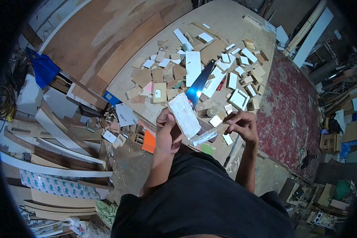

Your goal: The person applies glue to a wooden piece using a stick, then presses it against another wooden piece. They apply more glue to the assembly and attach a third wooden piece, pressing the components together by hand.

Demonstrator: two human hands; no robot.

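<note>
My left hand (168, 133) is closed on the edge of a rectangular block (184, 114) with a rough, streaky white face, held tilted above the near side of the worktable (146, 113). From the block's lower end a thin, shiny whitish strip (205, 137) runs to the right. My right hand (242, 126) pinches the far end of this strip between thumb and fingers. Just beyond the block lies a handsaw (201, 85) with a shiny blade, its handle mostly hidden behind the block. A small jar-like object (213, 111) stands between my hands.
Several wood and white-faced offcuts (158, 75) cover the table's middle, with a red tool (221, 83) among them. Curved white-edged boards (63, 170) are stacked at left. A large brown panel (103, 35) leans behind. Dark red flooring (289, 107) lies to the right.
</note>
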